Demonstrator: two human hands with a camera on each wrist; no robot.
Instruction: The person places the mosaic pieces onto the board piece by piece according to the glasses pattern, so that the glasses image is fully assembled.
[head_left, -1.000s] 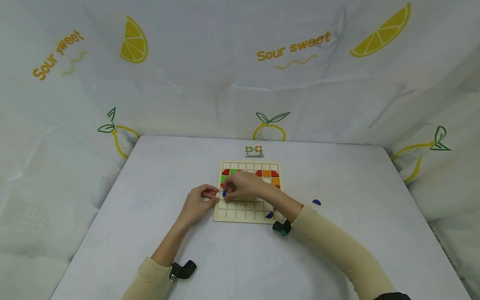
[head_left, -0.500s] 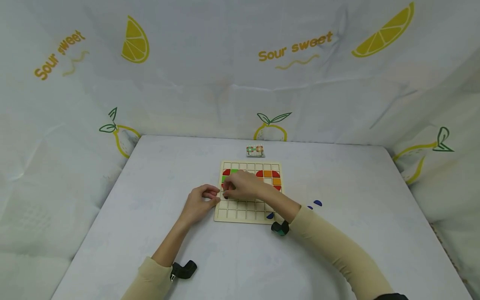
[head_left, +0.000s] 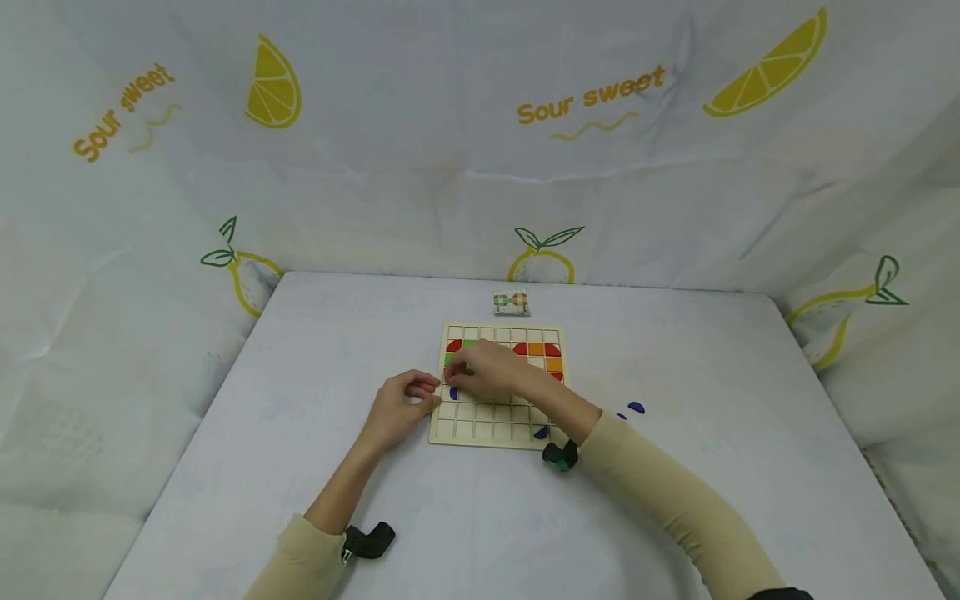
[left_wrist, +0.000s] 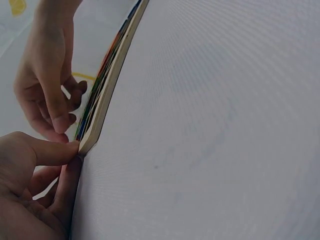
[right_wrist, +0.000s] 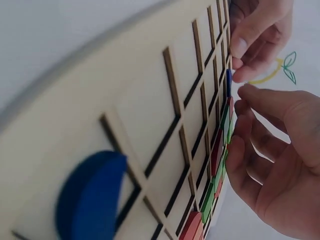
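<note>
A pale wooden grid board (head_left: pixel 487 432) lies mid-table, with red, green and orange pieces in its upper cells. My left hand (head_left: pixel 399 408) holds the board's left edge; in the left wrist view its thumb (left_wrist: pixel 55 152) and a finger meet at that rim. A blue half-round piece (head_left: pixel 453 393) sits in a cell near this edge. Just above it hovers my right hand (head_left: pixel 487 371), fingers loosely bent; the right wrist view shows its fingertips apart from the blue piece (right_wrist: pixel 229 82). The right hand and forearm hide the board's middle.
Another blue half-round piece (head_left: pixel 542 432) lies on the board's lower right, large in the right wrist view. Two more, one a blue half-round (head_left: pixel 636 407), lie on the table to the right. A small patterned card (head_left: pixel 512 302) is behind the board.
The blue piece held in my right fingers now lies on the board at the left. The right fingers have let it go and lifted slightly away. The left hand has stayed put.
</note>
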